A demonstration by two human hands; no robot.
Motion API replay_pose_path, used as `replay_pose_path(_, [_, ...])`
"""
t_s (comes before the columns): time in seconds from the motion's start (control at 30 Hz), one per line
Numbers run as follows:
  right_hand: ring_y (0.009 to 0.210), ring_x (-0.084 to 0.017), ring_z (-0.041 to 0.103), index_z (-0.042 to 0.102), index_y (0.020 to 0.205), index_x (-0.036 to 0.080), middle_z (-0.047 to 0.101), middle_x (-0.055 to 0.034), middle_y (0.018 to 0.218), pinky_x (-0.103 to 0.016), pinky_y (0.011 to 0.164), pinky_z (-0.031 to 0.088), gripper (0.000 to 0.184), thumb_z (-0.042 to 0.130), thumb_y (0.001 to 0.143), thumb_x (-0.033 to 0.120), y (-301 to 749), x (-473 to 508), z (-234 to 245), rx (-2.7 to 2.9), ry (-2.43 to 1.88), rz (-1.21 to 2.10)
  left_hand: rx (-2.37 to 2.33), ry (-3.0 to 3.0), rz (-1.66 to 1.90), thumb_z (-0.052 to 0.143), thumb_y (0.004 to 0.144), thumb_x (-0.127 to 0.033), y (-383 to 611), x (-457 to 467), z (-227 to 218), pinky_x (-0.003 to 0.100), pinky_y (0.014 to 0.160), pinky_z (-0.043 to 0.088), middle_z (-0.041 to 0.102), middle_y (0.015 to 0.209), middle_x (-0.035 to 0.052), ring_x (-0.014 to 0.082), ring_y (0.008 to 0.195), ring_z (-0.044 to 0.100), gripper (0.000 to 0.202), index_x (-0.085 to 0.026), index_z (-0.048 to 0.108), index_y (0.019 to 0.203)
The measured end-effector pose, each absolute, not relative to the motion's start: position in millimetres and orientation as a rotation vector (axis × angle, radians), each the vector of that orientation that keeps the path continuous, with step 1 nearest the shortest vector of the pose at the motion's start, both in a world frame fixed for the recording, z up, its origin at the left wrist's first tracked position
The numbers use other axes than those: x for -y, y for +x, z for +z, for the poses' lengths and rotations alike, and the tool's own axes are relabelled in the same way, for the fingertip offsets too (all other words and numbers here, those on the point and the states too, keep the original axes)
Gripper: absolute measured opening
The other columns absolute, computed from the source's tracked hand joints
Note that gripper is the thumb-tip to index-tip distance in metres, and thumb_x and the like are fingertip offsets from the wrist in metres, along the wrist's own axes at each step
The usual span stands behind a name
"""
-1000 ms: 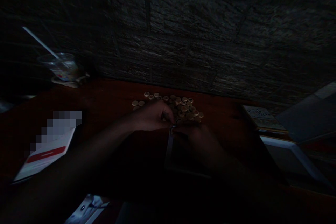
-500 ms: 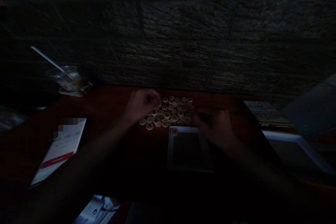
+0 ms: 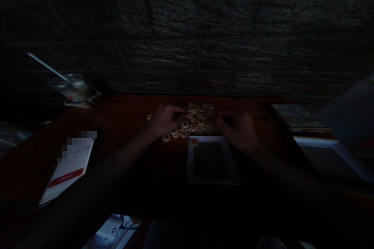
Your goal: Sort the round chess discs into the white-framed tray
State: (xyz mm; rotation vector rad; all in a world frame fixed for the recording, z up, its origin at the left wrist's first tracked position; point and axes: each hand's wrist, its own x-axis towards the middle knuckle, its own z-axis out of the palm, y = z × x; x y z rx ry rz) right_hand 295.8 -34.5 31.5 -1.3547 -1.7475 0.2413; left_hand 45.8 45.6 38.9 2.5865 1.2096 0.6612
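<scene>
Many red/black-char xiangqi pieces (image 3: 196, 122) at L hand (image 3: 166, 120), R hand (image 3: 237, 127)

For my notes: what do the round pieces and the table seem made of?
The round xiangqi pieces look like smooth pale wood or plastic, with dark and red characters. The table looks like varnished wood, by its reddish sheen; the dim light leaves both open.

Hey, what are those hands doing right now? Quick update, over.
Left hand and right hand at the pile of Chinese chess pieces, grip unclear. One piece sits apart on the top edge of a white frame, near the hands.
</scene>
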Motion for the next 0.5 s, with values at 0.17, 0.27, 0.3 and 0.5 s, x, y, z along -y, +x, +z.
replay_pose_path(0.17, [0.067,-0.017,0.071,0.082,0.083,0.019,0.08,-0.003,0.079,-0.027,0.061,0.048,0.025,0.061,0.091,0.03,295.4,33.7,32.7,1.748,-1.353,0.272,-1.247,2.525,0.673,0.064,0.091,-0.026,47.2,-47.6,38.1,0.037,0.092,0.055,0.082,0.104,0.0045,0.0233,0.097,0.076,0.02,-0.023,0.08,0.102])
replay_pose_path(0.27, [0.067,-0.017,0.071,0.082,0.084,0.018,0.08,-0.0032,0.079,-0.027,0.061,0.048,0.025,0.061,0.091,0.031,295.4,33.5,31.8,1.74,-1.346,0.277,-1.269,2.479,0.722,0.066,0.089,-0.026,49.1,-46.0,38.1,0.036,0.089,0.055,0.081,0.103,0.0048,0.0225,0.094,0.076,0.023,-0.022,0.078,0.109])
replay_pose_path(0.3, [0.066,-0.017,0.07,0.082,0.084,0.018,0.08,-0.003,0.078,-0.027,0.06,0.047,0.025,0.061,0.091,0.031,295.5,33.5,31.3,1.74,-1.342,0.275,-1.271,2.465,0.733,0.066,0.089,-0.025,49.9,-45.2,37.9,0.035,0.088,0.055,0.081,0.103,0.0048,0.0219,0.093,0.076,0.026,-0.022,0.077,0.112])
replay_pose_path(0.5, [0.068,-0.017,0.07,0.081,0.083,0.018,0.079,-0.0027,0.077,-0.027,0.062,0.047,0.025,0.061,0.092,0.03,296.4,33.6,31.3,1.739,-1.34,0.277,-1.241,2.396,0.838,0.064,0.091,-0.02,53.5,-39.6,38.8,0.031,0.083,0.055,0.078,0.1,0.0041,0.0189,0.091,0.073,0.027,-0.021,0.074,0.117])
